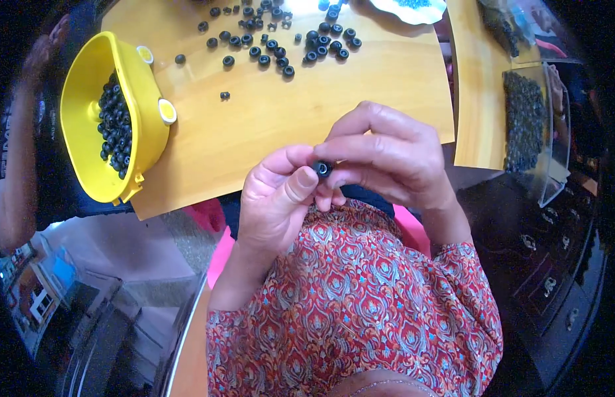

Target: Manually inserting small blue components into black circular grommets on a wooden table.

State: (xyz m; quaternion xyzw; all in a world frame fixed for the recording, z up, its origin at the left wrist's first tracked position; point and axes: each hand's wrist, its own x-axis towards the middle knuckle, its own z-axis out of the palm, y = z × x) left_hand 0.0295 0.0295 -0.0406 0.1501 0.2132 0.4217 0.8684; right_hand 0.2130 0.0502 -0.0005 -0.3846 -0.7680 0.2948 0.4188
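Just over the table's near edge, a small round black piece with a ringed hole [324, 169], like a tiny toy wheel, is pinched between both my hands. My left hand [274, 198] grips it from the left with thumb and fingers. From the right, my right hand [393, 155] closes its fingertips on it, and they partly hide it. Similar round black pieces [280, 53] lie scattered across the far part of the wooden table [254, 126]. One smaller black piece [225, 96] lies apart from them.
A yellow plastic tub [142, 99] with many black pieces [116, 126] stands at the left. At the far right edge sits a white dish [413, 12] with blue bits. A clear box of dark pieces [522, 122] rests on another surface at right. Someone's arm [20, 172] shows far left.
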